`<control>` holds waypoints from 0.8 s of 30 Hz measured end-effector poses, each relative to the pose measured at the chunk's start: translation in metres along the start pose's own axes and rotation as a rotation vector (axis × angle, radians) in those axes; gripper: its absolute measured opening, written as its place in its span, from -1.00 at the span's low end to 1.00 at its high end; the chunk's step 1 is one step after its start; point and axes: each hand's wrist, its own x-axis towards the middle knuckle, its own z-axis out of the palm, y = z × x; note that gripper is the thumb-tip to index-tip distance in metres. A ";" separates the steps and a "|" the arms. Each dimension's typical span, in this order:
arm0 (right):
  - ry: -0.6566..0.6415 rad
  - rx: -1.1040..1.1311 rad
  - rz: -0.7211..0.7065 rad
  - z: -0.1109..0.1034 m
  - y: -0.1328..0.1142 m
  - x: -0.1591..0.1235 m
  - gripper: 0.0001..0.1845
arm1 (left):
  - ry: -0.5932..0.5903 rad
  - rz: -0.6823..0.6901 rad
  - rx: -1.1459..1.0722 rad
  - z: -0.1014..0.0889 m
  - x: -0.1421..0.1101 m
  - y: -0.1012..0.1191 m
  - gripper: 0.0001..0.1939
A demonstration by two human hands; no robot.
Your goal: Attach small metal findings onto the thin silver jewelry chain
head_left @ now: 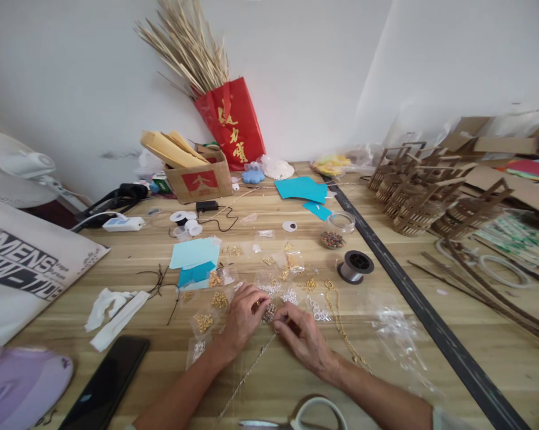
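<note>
My left hand is closed, fingertips pinched together beside a small heap of dark beads. What it pinches is too small to make out. Close by on the right, my right hand has thumb and forefinger pressed together at the upper end of a thin silvery chain, which trails down-left across the wood. Around both hands lie small clear bags of gold findings and silver findings. A gold chain lies to the right of my right hand.
Scissors lie at the near edge, a phone left of them. A wire spool stands right, near a bowl of beads. Woven baskets crowd the far right. A cardboard box and red bag stand behind.
</note>
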 end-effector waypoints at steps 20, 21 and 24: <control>0.045 0.007 -0.022 0.000 0.005 0.000 -0.87 | 0.042 0.018 -0.029 0.001 -0.004 0.000 -0.87; 0.044 0.006 -0.017 0.000 0.005 0.000 -0.87 | 0.053 0.028 -0.031 0.001 -0.004 0.001 -0.88; 0.039 0.005 -0.006 0.001 0.005 0.000 -0.87 | 0.082 0.051 -0.034 0.001 -0.004 0.001 -0.89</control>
